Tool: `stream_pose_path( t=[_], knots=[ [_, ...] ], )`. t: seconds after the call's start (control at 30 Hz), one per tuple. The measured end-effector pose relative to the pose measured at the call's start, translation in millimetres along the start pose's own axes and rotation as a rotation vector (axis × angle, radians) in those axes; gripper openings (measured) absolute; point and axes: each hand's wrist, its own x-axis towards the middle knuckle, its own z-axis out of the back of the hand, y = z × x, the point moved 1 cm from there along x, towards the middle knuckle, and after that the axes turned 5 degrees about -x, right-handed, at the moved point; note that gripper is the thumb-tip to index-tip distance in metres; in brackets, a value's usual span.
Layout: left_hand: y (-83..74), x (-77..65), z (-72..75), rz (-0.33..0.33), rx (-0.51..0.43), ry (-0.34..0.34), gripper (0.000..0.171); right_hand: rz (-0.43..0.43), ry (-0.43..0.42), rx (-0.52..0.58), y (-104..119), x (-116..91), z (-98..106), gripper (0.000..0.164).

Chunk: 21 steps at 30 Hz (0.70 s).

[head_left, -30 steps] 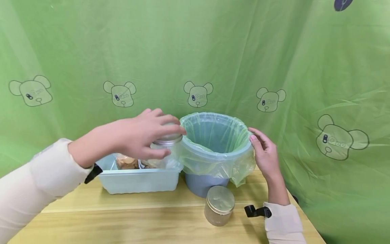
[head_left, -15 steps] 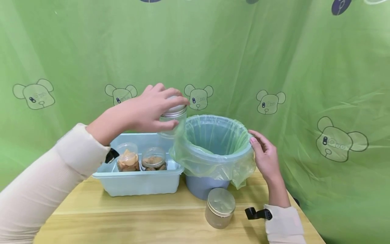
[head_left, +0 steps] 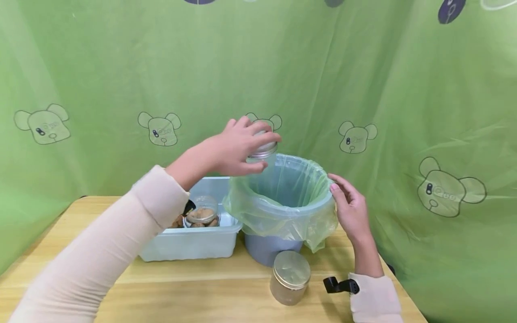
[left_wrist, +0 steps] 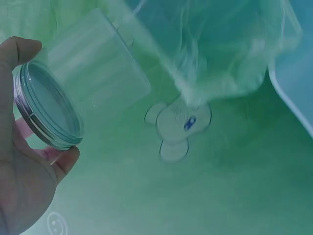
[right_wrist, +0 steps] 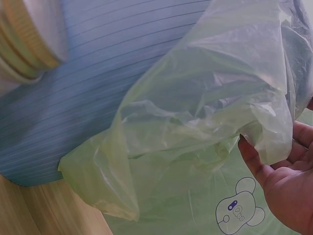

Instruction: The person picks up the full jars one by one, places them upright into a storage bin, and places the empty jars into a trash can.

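Note:
My left hand [head_left: 238,148] grips a clear plastic jar [left_wrist: 93,63] by its silver screw lid [head_left: 264,152]. No contents show through the jar's wall. It is held up over the left rim of a blue bin [head_left: 268,249]. A thin, pale green bag [head_left: 278,220] lines the bin and hangs folded over its rim. At the right side of that rim, my right hand [head_left: 351,208] pinches the bag's edge between thumb and fingers. A second clear jar [head_left: 288,291] with a gold-toned lid stands upright on the table in front of the bin.
Left of the bin stands a light blue basket [head_left: 190,246]. It holds a jar of brown cookies [head_left: 203,215] and another jar mostly hidden by my left sleeve [head_left: 133,229]. A green printed curtain [head_left: 202,58] hangs behind the wooden table [head_left: 194,296].
My left hand has lifted the silver-lidded jar up from over the basket and carried it right to the bin's rim. My right hand has stayed at the bag's edge.

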Motion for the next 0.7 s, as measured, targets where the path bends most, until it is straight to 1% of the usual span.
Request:
stream_pose_path(
  t=[0.2,0.37,0.5,0.63,0.7],
  knots=[
    [-11.2,13.9,-27.2,-0.016,-0.031,0.060,0.057,0.011,-0.004,0.015,-2.1,-2.1,-1.9,0.044],
    [-17.8,24.2,-47.1,-0.015,-0.070,0.106,0.057,0.013,-0.007,0.018,-1.8,-2.0,-1.8,0.043],
    [-24.1,31.5,-57.4,0.003,-0.071,0.170,0.056,0.011,-0.001,0.018,-0.7,-1.9,-0.9,0.044],
    [-30.3,35.3,-65.5,0.014,-0.053,0.244,0.052,0.005,0.005,0.012,-0.5,-2.8,-0.4,0.044],
    [-32.0,36.4,-68.4,0.018,-0.057,0.260,0.051,0.008,0.005,0.016,-0.7,-2.0,-0.1,0.044]
  ],
)
